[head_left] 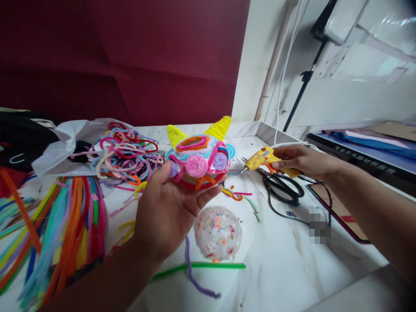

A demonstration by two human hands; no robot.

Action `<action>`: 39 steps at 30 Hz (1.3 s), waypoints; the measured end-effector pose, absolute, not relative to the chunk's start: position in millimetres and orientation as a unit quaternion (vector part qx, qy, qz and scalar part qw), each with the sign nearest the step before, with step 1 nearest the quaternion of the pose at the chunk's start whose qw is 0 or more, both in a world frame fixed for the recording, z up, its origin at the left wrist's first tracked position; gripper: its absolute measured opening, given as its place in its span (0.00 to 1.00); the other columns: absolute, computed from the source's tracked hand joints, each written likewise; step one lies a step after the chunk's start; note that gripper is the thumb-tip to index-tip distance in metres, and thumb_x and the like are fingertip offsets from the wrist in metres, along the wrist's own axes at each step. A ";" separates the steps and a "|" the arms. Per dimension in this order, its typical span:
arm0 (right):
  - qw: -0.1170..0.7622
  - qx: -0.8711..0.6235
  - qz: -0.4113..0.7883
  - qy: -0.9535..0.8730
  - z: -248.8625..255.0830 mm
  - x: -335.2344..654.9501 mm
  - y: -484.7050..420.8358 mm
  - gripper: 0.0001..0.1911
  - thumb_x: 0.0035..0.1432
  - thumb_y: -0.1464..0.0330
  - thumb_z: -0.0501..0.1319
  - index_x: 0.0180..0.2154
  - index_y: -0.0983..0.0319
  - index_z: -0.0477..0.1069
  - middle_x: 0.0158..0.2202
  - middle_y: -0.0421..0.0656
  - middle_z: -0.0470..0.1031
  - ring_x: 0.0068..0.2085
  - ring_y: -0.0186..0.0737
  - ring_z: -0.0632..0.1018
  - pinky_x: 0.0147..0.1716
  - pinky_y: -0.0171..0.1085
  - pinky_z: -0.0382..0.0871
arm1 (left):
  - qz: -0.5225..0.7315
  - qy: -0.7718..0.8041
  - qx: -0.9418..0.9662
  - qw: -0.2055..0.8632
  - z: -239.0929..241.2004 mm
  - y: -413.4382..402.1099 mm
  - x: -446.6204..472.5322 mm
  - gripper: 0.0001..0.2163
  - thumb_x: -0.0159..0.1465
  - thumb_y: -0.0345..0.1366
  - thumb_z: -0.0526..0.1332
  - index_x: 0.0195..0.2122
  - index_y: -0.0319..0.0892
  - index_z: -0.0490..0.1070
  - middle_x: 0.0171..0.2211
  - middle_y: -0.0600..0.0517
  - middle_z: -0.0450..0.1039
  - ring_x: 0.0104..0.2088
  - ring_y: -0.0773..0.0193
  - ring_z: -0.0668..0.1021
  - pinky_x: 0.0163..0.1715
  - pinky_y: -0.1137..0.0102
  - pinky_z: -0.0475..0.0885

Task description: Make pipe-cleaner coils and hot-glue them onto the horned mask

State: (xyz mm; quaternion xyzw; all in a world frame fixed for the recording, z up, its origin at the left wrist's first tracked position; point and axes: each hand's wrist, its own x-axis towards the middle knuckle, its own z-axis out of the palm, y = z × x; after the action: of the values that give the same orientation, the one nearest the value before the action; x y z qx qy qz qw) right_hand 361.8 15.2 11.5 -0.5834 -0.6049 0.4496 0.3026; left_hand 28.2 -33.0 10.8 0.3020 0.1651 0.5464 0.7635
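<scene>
My left hand (172, 208) is wrapped round a colourful pipe-cleaner craft (196, 166) and lifts it above the table. Two yellow pointed horns rise from its top, and pink and purple coils sit on its front. In my right hand (300, 159) is a yellow glue gun (259, 158), its metal nozzle pointing left toward the craft but apart from it. Below the craft lies a clear dome (219, 234) speckled with coloured bits. A green pipe cleaner (214, 265) and a purple pipe cleaner (198, 281) cross in front of it.
Black-handled scissors (284, 188) lie under the glue gun. To the left are a tangled heap of pipe cleaners (125, 156) and bundles of straight ones (69, 229). A phone-like device (338, 212) and a dark cord lie at right. A box (367, 156) stands behind my right arm.
</scene>
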 end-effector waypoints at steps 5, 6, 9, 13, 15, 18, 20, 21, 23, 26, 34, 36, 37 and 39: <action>0.297 -0.594 0.447 -0.599 -13.1 385.5 37.5 0.17 0.47 0.65 0.72 0.40 0.64 0.76 0.40 0.46 0.79 0.38 0.39 0.76 0.35 0.32 0.69 | 0.553 0.186 0.306 0.752 14.6 -34.3 27.7 0.19 0.67 0.42 0.53 0.53 0.38 0.72 0.45 0.41 0.79 0.44 0.49 0.82 0.39 0.62 0.80; 0.296 -0.593 0.450 -0.599 -16.7 387.9 39.3 0.18 0.48 0.66 0.72 0.41 0.64 0.76 0.41 0.47 0.79 0.41 0.41 0.76 0.38 0.33 0.70 | 0.552 0.187 0.307 0.753 14.6 -33.8 27.9 0.19 0.67 0.42 0.53 0.53 0.38 0.72 0.45 0.41 0.79 0.44 0.49 0.82 0.39 0.62 0.80; 0.292 -0.587 0.457 -0.601 -21.6 390.4 41.3 0.20 0.49 0.66 0.71 0.44 0.64 0.75 0.42 0.47 0.79 0.44 0.41 0.76 0.43 0.34 0.70 | 0.553 0.186 0.306 0.753 13.3 -32.4 29.0 0.19 0.67 0.43 0.53 0.53 0.39 0.72 0.45 0.42 0.79 0.44 0.48 0.82 0.39 0.62 0.81; 0.290 -0.577 0.451 -0.616 -13.2 388.4 43.0 0.27 0.48 0.63 0.72 0.50 0.63 0.73 0.44 0.46 0.78 0.42 0.39 0.76 0.39 0.32 0.70 | 0.549 0.190 0.306 0.754 11.4 -32.0 29.6 0.19 0.67 0.43 0.53 0.53 0.40 0.72 0.45 0.43 0.79 0.44 0.48 0.82 0.40 0.62 0.81; 0.296 -0.576 0.437 -0.625 -6.2 387.9 44.9 0.31 0.47 0.62 0.73 0.52 0.63 0.71 0.45 0.47 0.77 0.40 0.38 0.75 0.37 0.32 0.70 | 0.547 0.194 0.303 0.756 10.9 -32.0 29.6 0.19 0.67 0.43 0.53 0.53 0.40 0.72 0.45 0.42 0.79 0.44 0.48 0.82 0.40 0.62 0.80; 0.299 -0.577 0.417 -0.635 -0.5 390.1 49.6 0.35 0.47 0.60 0.73 0.55 0.63 0.68 0.47 0.48 0.77 0.41 0.38 0.76 0.39 0.33 0.70 | 0.552 0.196 0.292 0.756 10.3 -31.9 29.9 0.19 0.67 0.43 0.53 0.55 0.41 0.71 0.45 0.43 0.79 0.44 0.49 0.82 0.40 0.61 0.81; 0.290 -0.582 0.404 -0.643 -2.6 393.7 53.5 0.36 0.47 0.58 0.72 0.55 0.64 0.68 0.46 0.48 0.77 0.40 0.39 0.76 0.39 0.34 0.70 | 0.553 0.188 0.287 0.759 9.8 -31.8 30.1 0.19 0.67 0.42 0.53 0.56 0.41 0.70 0.45 0.43 0.80 0.43 0.50 0.82 0.40 0.60 0.81; 0.283 -0.585 0.396 -0.649 -5.5 395.9 55.4 0.36 0.47 0.57 0.72 0.55 0.65 0.69 0.45 0.48 0.77 0.40 0.39 0.75 0.39 0.35 0.70 | 0.553 0.184 0.286 0.761 9.6 -31.7 30.1 0.19 0.68 0.41 0.53 0.56 0.41 0.70 0.45 0.43 0.80 0.43 0.50 0.82 0.40 0.60 0.81; 0.267 -0.591 0.378 -0.661 -13.4 400.7 58.6 0.37 0.44 0.54 0.72 0.53 0.66 0.72 0.43 0.48 0.78 0.39 0.41 0.75 0.38 0.36 0.71 | 0.551 0.179 0.289 0.762 9.2 -31.6 30.1 0.19 0.68 0.41 0.52 0.56 0.40 0.70 0.45 0.42 0.80 0.43 0.50 0.82 0.39 0.61 0.81; 0.244 -0.602 0.351 -0.674 -26.5 406.4 60.1 0.40 0.41 0.50 0.72 0.52 0.67 0.73 0.39 0.48 0.78 0.37 0.42 0.76 0.36 0.38 0.70 | 0.548 0.173 0.295 0.763 9.1 -31.5 29.8 0.19 0.69 0.41 0.51 0.55 0.40 0.71 0.44 0.41 0.80 0.43 0.50 0.82 0.39 0.61 0.81; 0.202 -0.623 0.271 -0.706 -44.8 414.0 59.1 0.43 0.42 0.45 0.69 0.52 0.70 0.72 0.35 0.47 0.78 0.34 0.41 0.75 0.36 0.38 0.69 | 0.544 0.195 0.303 0.758 11.7 -32.8 30.6 0.21 0.67 0.44 0.52 0.57 0.40 0.69 0.44 0.42 0.80 0.45 0.46 0.81 0.38 0.62 0.81; 0.194 -0.626 0.242 -0.716 -48.0 415.7 60.2 0.40 0.44 0.47 0.69 0.51 0.68 0.73 0.34 0.46 0.78 0.34 0.42 0.75 0.37 0.38 0.68 | 0.539 0.200 0.311 0.757 13.0 -33.4 31.3 0.22 0.68 0.45 0.52 0.58 0.40 0.68 0.44 0.42 0.80 0.45 0.45 0.81 0.38 0.62 0.81; 0.190 -0.627 0.228 -0.720 -49.3 415.9 60.2 0.38 0.46 0.49 0.68 0.51 0.68 0.72 0.34 0.46 0.78 0.34 0.41 0.75 0.37 0.38 0.68 | 0.538 0.200 0.316 0.756 13.7 -33.8 31.5 0.22 0.68 0.45 0.51 0.58 0.41 0.68 0.44 0.42 0.80 0.45 0.46 0.81 0.38 0.63 0.81; 0.180 -0.628 0.199 -0.730 -50.2 414.7 58.0 0.33 0.51 0.53 0.67 0.52 0.69 0.72 0.36 0.48 0.78 0.35 0.41 0.76 0.37 0.37 0.68 | 0.536 0.197 0.327 0.753 14.9 -34.7 32.1 0.22 0.69 0.45 0.50 0.58 0.41 0.68 0.43 0.42 0.80 0.45 0.46 0.81 0.38 0.63 0.81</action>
State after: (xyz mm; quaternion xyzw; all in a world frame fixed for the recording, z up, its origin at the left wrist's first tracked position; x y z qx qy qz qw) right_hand 414.7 58.0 -50.2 -0.6282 -0.7303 0.1992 0.1799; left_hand 32.1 -34.7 14.9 0.3271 0.1969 0.5364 0.7527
